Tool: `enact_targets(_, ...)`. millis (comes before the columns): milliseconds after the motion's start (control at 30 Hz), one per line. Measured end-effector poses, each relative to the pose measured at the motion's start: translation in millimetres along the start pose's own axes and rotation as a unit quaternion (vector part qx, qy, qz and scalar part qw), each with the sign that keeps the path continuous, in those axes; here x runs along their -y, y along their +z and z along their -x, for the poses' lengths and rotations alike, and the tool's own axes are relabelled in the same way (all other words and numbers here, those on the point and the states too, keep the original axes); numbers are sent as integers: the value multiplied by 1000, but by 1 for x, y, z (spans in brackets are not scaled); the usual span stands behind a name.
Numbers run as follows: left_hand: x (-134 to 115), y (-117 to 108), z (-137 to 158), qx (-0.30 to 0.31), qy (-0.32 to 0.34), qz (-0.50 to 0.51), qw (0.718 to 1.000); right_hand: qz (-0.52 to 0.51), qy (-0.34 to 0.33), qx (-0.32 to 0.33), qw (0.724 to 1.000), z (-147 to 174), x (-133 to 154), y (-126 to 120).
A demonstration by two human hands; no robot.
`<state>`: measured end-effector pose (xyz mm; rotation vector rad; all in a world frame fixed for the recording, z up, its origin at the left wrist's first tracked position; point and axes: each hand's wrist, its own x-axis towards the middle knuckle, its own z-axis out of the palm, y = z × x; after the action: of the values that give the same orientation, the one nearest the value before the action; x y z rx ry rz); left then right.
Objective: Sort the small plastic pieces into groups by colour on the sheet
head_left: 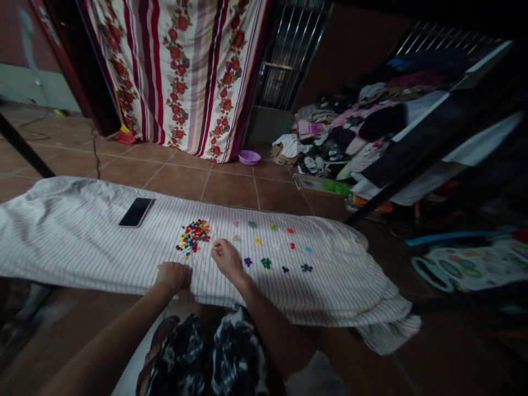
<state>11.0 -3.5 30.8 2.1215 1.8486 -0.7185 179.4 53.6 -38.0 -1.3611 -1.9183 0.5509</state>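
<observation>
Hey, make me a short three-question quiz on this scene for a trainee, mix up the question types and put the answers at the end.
1. What colour is the small piece pinched by the right hand?
2. True or false: the phone lies on the striped cloth.
3. Where in the picture is the mixed-colour pile?
A) Left of the phone
B) Between the phone and the dark green group
C) Right of the dark green group

Key:
1. Yellow.
2. True.
3. B.
</observation>
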Motion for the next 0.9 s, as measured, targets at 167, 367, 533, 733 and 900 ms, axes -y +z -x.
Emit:
enact_targets(167,0,-1,1,-1,-9,1,1000,33,89,-98,991,-12,-53,-64)
enact_targets(367,0,-2,1,2,-13,5,1000,172,183,-56,966,-20,-95,-118)
enact_targets(533,0,1,-3,8,-10,7,1000,239,203,-7,950,-21,-103,-122)
enact_targets(733,0,6,-8,7,-9,5,1000,249,215,14,944,-23,-109,-113)
enact_targets(900,3,9,-12,8,-9,5,1000,228,206,20,951,-22,-117,-109)
